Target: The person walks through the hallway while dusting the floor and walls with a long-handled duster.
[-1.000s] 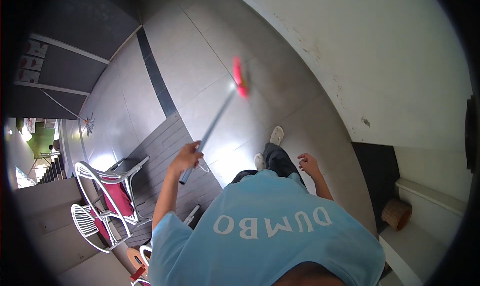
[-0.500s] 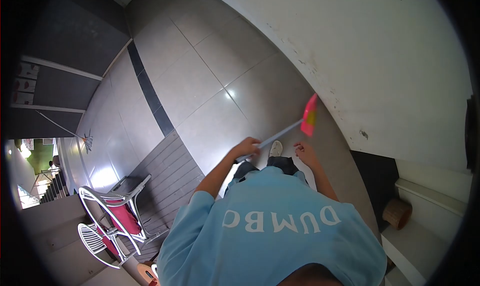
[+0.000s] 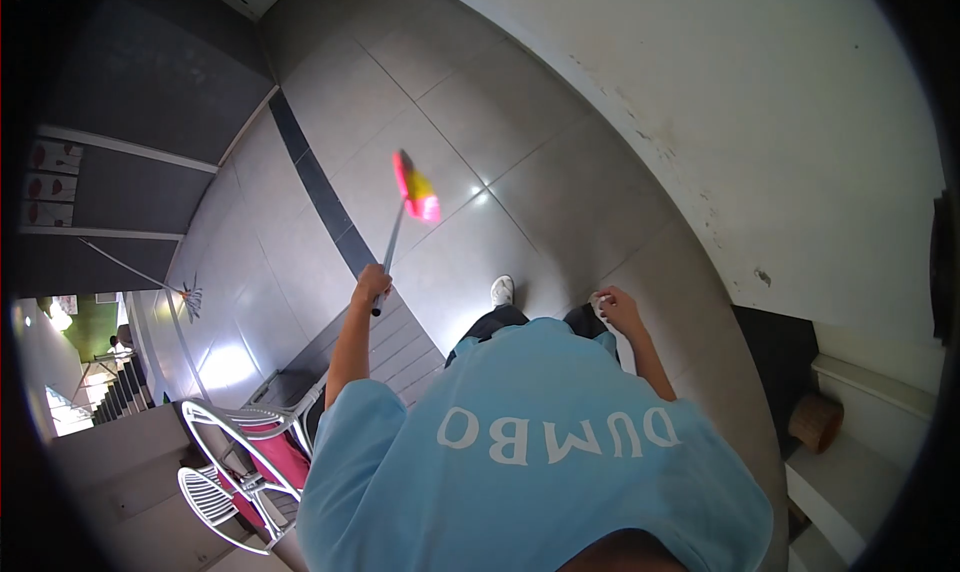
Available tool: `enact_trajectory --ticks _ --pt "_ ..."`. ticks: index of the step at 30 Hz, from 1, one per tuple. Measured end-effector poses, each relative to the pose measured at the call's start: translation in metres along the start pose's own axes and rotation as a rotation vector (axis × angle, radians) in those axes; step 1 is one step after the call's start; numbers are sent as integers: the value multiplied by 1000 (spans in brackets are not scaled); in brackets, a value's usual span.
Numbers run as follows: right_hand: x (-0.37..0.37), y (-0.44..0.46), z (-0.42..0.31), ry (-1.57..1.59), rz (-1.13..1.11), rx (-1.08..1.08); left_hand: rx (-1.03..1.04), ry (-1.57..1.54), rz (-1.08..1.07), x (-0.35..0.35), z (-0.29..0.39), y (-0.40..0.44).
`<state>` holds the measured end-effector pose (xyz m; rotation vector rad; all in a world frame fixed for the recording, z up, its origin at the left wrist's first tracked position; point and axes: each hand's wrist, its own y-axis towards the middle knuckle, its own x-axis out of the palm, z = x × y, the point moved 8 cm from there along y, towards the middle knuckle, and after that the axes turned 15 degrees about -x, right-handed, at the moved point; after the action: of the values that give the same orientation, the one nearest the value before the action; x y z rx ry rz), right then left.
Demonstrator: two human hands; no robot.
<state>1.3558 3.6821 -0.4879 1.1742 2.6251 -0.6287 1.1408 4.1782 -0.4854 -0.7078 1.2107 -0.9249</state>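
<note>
My left hand (image 3: pixel 372 284) is wrapped round the grey handle (image 3: pixel 392 242) of a broom, close to its dark end. The pink and yellow broom head (image 3: pixel 415 190), blurred by motion, is ahead over the grey tiles, left of the middle. My right hand (image 3: pixel 618 309) hangs at my right side, its fingers loosely curled together, with nothing visible in them. A pale patch beside those fingers is too small to make out. One light shoe (image 3: pixel 502 291) shows below the broom head.
White chairs (image 3: pixel 240 452) with red cushions stand at the lower left, beside a slatted floor strip (image 3: pixel 405 347). A long-handled duster (image 3: pixel 190 297) leans near the dark left wall. At right rise a marked white wall (image 3: pixel 760 152) and, lower down, a brown woven basket (image 3: pixel 815 422).
The broom head swung from the middle to the right wall, then back across to the left. My left hand went right and came back left. My right fingers have curled in more.
</note>
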Motion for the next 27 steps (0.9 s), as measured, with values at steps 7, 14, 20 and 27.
enact_trajectory --ticks 7,14,20,27 --pt "83 30 -48 30 -18 -67 194 -23 145 -40 31 -89" --pt "90 18 -67 -27 94 -4 294 -222 -486 22 107 -86" --pt "75 -21 -66 -101 248 65 365 -93 -619 133 237 -4" --pt "108 -67 -54 330 374 274 257 -425 -601 84 271 98"
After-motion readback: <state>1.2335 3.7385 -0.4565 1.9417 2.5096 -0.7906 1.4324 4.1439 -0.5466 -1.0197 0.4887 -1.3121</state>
